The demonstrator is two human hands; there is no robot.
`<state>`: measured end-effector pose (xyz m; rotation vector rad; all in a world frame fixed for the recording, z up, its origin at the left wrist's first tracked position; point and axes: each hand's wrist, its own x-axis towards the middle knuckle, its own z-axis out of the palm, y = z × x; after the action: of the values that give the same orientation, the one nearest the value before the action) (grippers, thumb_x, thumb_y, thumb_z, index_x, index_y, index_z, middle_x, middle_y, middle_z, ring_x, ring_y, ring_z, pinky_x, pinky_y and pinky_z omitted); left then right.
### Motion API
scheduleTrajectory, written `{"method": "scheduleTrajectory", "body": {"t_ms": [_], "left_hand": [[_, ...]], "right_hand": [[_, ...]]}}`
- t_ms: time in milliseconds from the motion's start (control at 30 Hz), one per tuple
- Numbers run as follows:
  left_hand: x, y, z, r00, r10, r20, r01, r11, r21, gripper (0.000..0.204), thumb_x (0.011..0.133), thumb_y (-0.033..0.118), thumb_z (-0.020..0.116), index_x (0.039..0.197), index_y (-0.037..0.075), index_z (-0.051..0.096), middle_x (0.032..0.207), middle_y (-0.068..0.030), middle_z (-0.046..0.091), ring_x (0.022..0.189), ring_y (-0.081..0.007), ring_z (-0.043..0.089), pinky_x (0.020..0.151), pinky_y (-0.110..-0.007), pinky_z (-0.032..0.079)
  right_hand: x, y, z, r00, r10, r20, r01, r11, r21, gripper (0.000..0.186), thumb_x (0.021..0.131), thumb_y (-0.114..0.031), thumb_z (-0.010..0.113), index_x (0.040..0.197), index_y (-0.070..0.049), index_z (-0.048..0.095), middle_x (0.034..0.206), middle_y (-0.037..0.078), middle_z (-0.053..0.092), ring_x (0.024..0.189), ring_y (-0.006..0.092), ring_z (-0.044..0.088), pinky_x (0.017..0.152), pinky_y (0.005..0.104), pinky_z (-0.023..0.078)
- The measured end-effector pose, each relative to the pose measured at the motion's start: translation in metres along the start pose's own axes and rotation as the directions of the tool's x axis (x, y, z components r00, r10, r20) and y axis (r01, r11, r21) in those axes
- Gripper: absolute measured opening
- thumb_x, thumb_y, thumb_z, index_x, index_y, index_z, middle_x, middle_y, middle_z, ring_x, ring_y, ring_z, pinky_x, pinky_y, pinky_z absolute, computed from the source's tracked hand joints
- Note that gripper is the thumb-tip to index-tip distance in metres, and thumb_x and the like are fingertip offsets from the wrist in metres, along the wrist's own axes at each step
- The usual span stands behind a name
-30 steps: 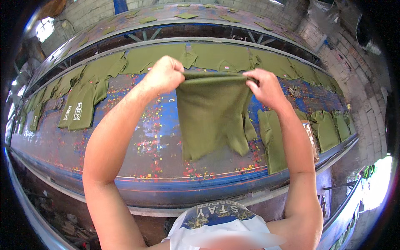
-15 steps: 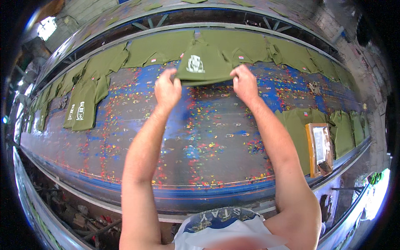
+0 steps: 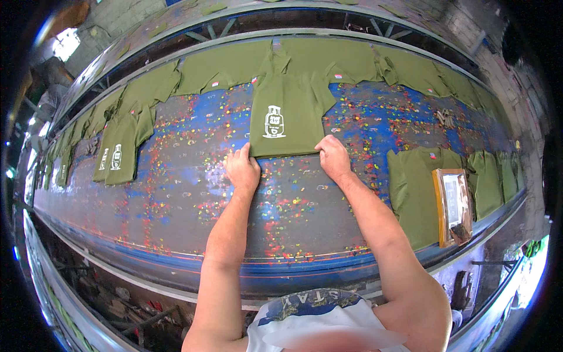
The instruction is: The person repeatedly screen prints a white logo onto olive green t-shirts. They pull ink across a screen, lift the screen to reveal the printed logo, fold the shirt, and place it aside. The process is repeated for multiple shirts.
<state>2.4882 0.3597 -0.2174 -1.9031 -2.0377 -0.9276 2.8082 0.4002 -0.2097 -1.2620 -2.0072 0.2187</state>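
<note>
An olive-green T-shirt with a white print lies stretched out toward me in the middle of the long table. Its hem edge is pinched at both corners. My left hand is closed on the left corner, and my right hand grips the right corner. The shirt's far end lies among a row of other olive-green shirts along the table's far side.
A wooden-framed printing screen rests on a green shirt at the right. Folded-over printed shirts lie to the left. Colourful paint spots cover the tabletop. Another long table with green pieces stands beyond.
Both hands have come nearer to me and lower, drawing the shirt's hem down. The shirt, earlier lifted and foreshortened, now lies longer and flatter with its print fully visible.
</note>
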Motion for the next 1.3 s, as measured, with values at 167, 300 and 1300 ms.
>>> {"method": "scheduleTrajectory", "body": {"t_ms": [167, 300, 1300], "left_hand": [[-0.012, 0.004, -0.015, 0.989, -0.056, 0.140, 0.050, 0.998, 0.044, 0.043, 0.099, 0.012, 0.074, 0.142, 0.011, 0.076, 0.113, -0.0116, 0.077, 0.112, -0.0372, 0.069, 0.103, -0.055, 0.050], [-0.031, 0.008, -0.034, 0.965, -0.191, 0.179, 0.177, 0.980, 0.090, 0.056, 0.105, 0.027, 0.072, 0.157, 0.009, 0.066, 0.150, -0.0190, 0.067, 0.141, -0.0418, 0.059, 0.122, -0.058, 0.044], [-0.118, -0.006, -0.123, 0.792, -0.311, 0.525, 0.083, 0.907, 0.412, 0.080, 0.119, 0.066, 0.037, 0.186, 0.023, 0.031, 0.196, -0.0050, 0.021, 0.179, -0.0383, 0.019, 0.144, -0.061, 0.016]], "right_hand": [[-0.018, -0.008, 0.003, 0.997, 0.065, 0.037, -0.062, 0.995, -0.071, 0.018, 0.094, -0.001, 0.074, 0.109, -0.009, 0.080, 0.120, 0.011, 0.071, 0.125, 0.0372, 0.067, 0.110, 0.0510, 0.056], [-0.060, -0.037, -0.007, 0.997, 0.074, 0.033, -0.067, 0.979, -0.193, 0.032, 0.100, -0.008, 0.073, 0.131, -0.010, 0.080, 0.144, 0.014, 0.068, 0.139, 0.0385, 0.060, 0.118, 0.0553, 0.050], [-0.330, -0.148, -0.277, 0.995, 0.028, -0.094, -0.029, 1.000, -0.008, 0.027, 0.098, -0.007, 0.079, 0.125, -0.007, 0.081, 0.134, 0.010, 0.078, 0.126, 0.0348, 0.073, 0.114, 0.0488, 0.058]]}}
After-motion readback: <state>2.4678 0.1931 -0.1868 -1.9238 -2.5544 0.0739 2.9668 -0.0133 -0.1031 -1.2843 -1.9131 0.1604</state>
